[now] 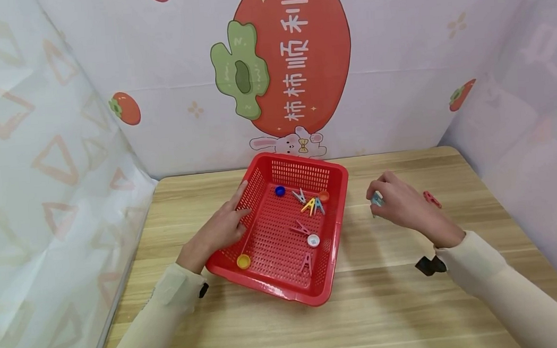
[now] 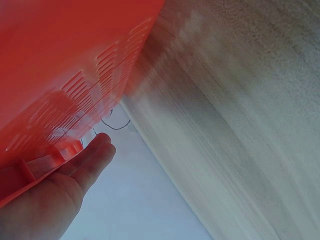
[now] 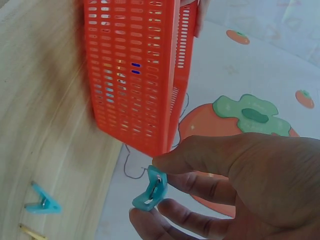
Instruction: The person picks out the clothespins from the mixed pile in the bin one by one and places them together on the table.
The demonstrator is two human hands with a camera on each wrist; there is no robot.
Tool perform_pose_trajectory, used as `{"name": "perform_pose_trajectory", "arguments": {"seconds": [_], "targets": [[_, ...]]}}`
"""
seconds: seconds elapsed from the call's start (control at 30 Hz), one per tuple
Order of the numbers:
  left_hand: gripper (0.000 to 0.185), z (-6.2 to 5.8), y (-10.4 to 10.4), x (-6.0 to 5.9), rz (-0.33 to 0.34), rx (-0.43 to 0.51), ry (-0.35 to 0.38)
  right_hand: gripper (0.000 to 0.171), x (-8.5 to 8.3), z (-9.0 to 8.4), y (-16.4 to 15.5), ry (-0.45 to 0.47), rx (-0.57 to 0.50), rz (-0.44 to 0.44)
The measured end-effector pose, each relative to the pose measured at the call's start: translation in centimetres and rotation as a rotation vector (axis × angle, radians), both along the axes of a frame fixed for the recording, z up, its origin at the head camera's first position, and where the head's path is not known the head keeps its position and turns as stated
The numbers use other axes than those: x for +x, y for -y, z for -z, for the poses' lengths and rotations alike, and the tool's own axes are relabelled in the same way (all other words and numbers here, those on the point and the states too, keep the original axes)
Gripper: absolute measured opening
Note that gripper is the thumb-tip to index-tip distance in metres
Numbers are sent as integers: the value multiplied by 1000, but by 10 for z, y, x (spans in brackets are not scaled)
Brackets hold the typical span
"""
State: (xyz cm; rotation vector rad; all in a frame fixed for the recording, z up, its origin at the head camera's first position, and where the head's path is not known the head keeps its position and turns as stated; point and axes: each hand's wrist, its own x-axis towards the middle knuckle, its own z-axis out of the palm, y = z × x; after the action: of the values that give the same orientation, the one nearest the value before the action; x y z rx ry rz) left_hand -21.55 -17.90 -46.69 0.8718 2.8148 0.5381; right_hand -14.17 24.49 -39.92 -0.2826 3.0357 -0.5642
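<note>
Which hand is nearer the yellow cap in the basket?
Left. The left hand rests on the basket's rim just above the yellow cap; the right hand is beyond the basket.

One basket (image 1: pixel 292 293), four bottle caps (image 1: pixel 243 261), eight clothespins (image 1: pixel 301 228)

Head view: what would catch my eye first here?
The red perforated basket sits mid-table, holding coloured clothespins and bottle caps. The left hand rests on its left rim, while the right hand, off to the basket's right, pinches a teal clothespin. Behind, a big persimmon poster fills the wall.
</note>
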Motion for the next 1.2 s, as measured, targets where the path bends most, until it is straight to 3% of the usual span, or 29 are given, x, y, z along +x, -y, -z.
{"name": "perform_pose_trajectory", "arguments": {"seconds": [0.67, 1.2], "targets": [[54, -3, 0, 0, -2, -13, -1, 15, 16, 32, -16, 24, -51, -6], [54, -2, -1, 0, -3, -19, -3, 16, 29, 59, -21, 34, -26, 65]]}}
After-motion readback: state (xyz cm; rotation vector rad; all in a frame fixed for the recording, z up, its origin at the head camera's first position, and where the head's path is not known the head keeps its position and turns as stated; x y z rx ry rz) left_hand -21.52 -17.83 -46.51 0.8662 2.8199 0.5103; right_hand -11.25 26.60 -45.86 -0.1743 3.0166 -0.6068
